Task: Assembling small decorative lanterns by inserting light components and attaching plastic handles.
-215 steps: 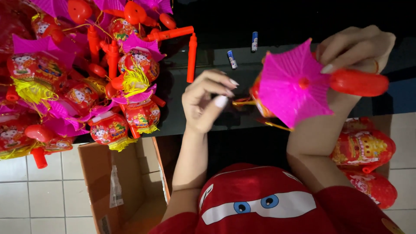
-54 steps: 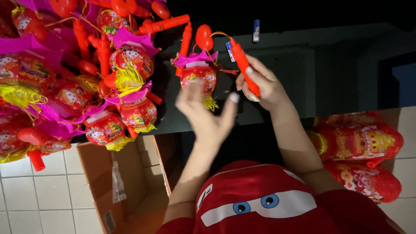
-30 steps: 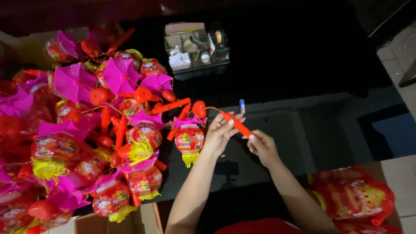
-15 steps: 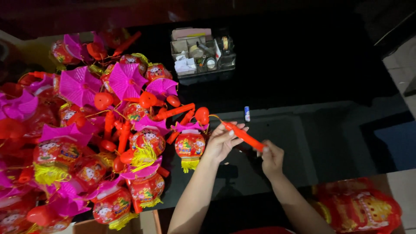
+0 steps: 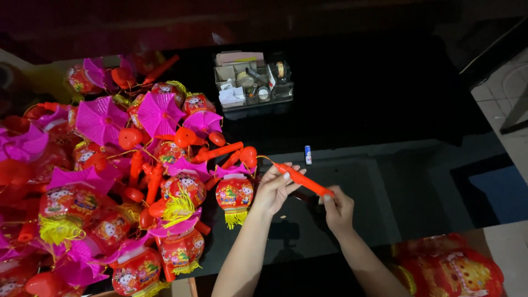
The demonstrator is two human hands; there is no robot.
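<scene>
My left fingers pinched the orange stick's front end and my right fingers clamped its rear, mid-frame. The lantern hung light and flimsy; I judged the stiff stick the safest hold

1. A home used as a small craft workspace, seemingly.
2. A dark glossy tabletop carries a big heap of red and pink toy lanterns.
3. A clear organiser tray holds tape and small supplies.
4. More lanterns in plastic bags lie at the lower right.
5. Pale floor tiles show beside the tabletop.
</scene>
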